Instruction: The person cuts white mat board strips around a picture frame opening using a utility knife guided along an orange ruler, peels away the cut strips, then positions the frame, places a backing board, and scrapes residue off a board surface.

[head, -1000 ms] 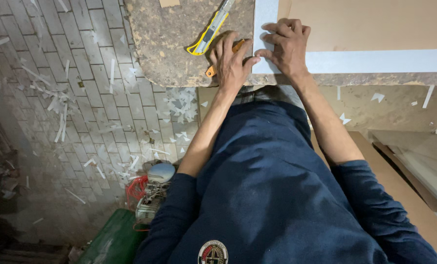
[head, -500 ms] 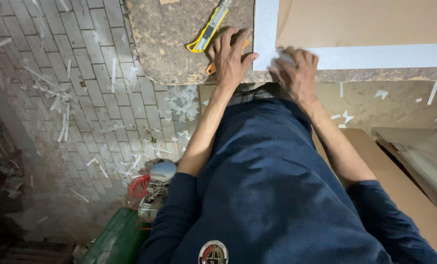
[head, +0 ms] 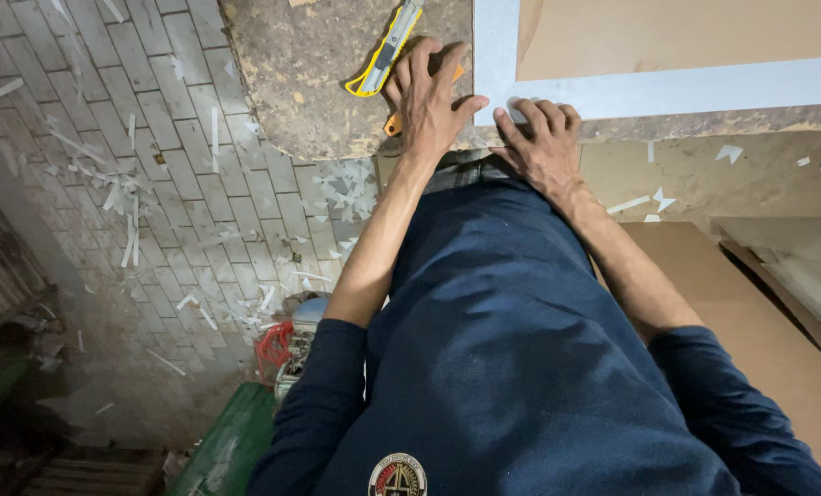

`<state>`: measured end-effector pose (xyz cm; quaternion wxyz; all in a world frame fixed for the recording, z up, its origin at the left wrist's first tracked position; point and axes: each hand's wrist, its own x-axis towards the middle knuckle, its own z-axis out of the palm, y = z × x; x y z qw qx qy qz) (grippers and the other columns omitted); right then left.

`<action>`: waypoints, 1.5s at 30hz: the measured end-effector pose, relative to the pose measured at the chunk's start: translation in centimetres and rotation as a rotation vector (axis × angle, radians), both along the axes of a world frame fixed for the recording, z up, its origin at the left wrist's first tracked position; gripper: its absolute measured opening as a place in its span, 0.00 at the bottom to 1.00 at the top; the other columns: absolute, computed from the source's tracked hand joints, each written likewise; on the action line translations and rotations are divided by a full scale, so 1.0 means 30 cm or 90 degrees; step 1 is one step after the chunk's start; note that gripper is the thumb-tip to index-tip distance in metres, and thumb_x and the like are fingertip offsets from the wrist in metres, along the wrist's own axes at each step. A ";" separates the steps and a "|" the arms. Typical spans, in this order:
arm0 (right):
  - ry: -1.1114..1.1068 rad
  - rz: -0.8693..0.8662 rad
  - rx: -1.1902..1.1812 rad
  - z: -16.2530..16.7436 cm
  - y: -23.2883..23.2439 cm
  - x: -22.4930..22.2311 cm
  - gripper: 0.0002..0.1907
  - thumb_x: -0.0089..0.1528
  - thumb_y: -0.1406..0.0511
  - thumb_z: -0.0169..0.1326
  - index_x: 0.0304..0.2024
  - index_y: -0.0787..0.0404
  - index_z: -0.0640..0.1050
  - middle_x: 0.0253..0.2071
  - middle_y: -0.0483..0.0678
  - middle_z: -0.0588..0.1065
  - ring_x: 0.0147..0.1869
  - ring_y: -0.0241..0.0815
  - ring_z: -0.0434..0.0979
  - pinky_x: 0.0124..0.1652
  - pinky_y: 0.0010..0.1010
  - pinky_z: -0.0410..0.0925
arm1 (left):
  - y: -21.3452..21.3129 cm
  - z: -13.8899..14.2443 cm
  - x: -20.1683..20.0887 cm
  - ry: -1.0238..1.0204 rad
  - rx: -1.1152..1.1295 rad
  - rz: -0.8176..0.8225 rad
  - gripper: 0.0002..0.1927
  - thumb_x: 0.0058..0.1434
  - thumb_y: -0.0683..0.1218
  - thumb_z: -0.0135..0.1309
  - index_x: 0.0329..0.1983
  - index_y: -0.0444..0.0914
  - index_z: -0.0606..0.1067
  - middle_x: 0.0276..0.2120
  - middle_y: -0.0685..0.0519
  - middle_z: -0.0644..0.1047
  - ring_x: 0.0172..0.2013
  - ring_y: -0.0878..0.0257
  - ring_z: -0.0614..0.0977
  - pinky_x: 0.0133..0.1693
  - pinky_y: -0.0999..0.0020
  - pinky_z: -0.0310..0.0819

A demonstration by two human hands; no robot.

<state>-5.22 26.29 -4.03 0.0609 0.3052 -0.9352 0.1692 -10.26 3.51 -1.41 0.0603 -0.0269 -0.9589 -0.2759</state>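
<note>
My left hand (head: pixel 429 101) lies flat on the worn worktop (head: pixel 309 83), fingers spread, its thumb touching the corner of a brown board edged with pale grey tape (head: pixel 668 87). Under its palm an orange tool (head: pixel 394 124) pokes out. A yellow utility knife (head: pixel 383 50) lies just left of its fingers. My right hand (head: pixel 541 147) presses on the near corner of the taped edge, fingers curled over the worktop's rim. Neither hand grips anything.
Below the worktop is a brick-paved floor (head: pixel 135 184) littered with several white tape scraps. Brown boards (head: pixel 759 303) lean at the right. A green container (head: pixel 226 445) and a red-and-white object (head: pixel 286 344) sit by my left elbow.
My right hand has slid down from the top of the taped edge to its near corner. The left hand has stayed flat by the knife, its thumb now reaching toward the tape.
</note>
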 end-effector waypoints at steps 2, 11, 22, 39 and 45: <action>-0.006 -0.002 0.003 -0.005 0.002 0.003 0.31 0.67 0.50 0.64 0.69 0.51 0.75 0.68 0.50 0.68 0.69 0.52 0.63 0.64 0.52 0.55 | 0.001 0.004 -0.001 0.000 0.003 -0.001 0.43 0.45 0.60 0.75 0.64 0.50 0.71 0.60 0.52 0.65 0.60 0.49 0.65 0.56 0.46 0.55; 0.009 0.008 0.022 -0.023 0.009 0.000 0.31 0.65 0.51 0.65 0.70 0.42 0.75 0.68 0.47 0.67 0.71 0.50 0.62 0.65 0.50 0.55 | -0.020 0.028 -0.004 -0.036 0.046 -0.024 0.49 0.41 0.57 0.77 0.67 0.48 0.68 0.62 0.52 0.64 0.61 0.48 0.64 0.59 0.46 0.55; -0.006 0.025 0.002 -0.022 0.015 -0.004 0.33 0.64 0.52 0.67 0.70 0.45 0.74 0.67 0.49 0.67 0.69 0.52 0.63 0.64 0.52 0.56 | -0.022 0.037 -0.012 -0.061 0.043 -0.031 0.50 0.41 0.57 0.78 0.67 0.49 0.68 0.61 0.52 0.64 0.61 0.48 0.63 0.57 0.46 0.56; -0.152 -0.047 -0.120 -0.004 0.002 -0.019 0.44 0.59 0.55 0.70 0.73 0.62 0.68 0.68 0.59 0.64 0.68 0.62 0.63 0.63 0.54 0.60 | 0.034 0.010 -0.068 -0.031 0.005 0.100 0.48 0.42 0.64 0.74 0.66 0.49 0.66 0.55 0.52 0.67 0.56 0.49 0.66 0.54 0.45 0.56; -0.132 -0.050 -0.084 -0.001 -0.009 -0.013 0.46 0.56 0.55 0.71 0.72 0.61 0.69 0.66 0.59 0.64 0.67 0.63 0.63 0.62 0.54 0.59 | 0.061 0.060 -0.070 0.014 -0.044 0.104 0.51 0.40 0.68 0.72 0.65 0.45 0.65 0.56 0.47 0.65 0.57 0.45 0.65 0.52 0.42 0.55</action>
